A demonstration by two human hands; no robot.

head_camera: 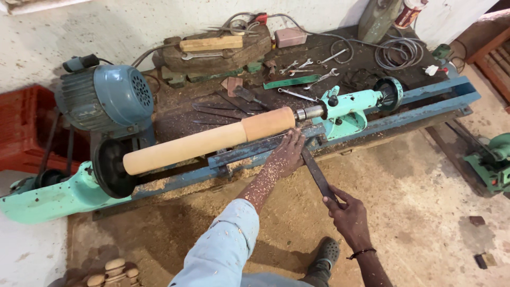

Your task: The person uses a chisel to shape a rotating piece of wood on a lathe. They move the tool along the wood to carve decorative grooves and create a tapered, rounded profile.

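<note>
A long pale wooden cylinder is mounted in a turquoise wood lathe, between the faceplate at the left and the tailstock at the right. My left hand, dusted with sawdust, rests on the blue tool rest and presses down the blade end of a dark flat chisel. My right hand grips the chisel's handle end lower down, near the floor. The chisel tip sits by the thicker right end of the cylinder.
A blue electric motor stands at the left, beside a red crate. Wrenches, chisels, a wooden block and coiled cable lie on the bench behind. Sawdust covers the floor. My shoe shows below.
</note>
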